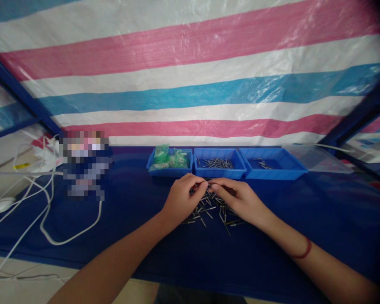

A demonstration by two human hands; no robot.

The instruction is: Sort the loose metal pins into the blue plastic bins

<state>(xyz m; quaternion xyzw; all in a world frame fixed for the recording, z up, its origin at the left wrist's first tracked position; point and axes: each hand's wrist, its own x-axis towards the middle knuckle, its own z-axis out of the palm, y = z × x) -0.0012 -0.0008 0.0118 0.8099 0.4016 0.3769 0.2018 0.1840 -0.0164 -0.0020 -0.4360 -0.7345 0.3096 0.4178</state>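
Note:
My left hand (183,196) and my right hand (240,197) meet over a loose pile of blind rivets (205,207) on the dark blue table. Each hand is closed in a pinch, thumb against fingers, with the fingertips of both nearly touching. Between them shows a small dark metal piece that looks like one of the rivets; the fingers hide most of it. Just behind the hands, a blue bin (220,172) holds many more rivets. To its right, another blue bin (277,174) has only several rivets at its left side.
A third blue bin (169,172) on the left contains green plastic packets (161,155). Beside the right bin lies a clear plastic sheet (319,158). White cables (46,198) trail over the table's left side, near a blurred patch. A striped tarp (190,101) hangs behind.

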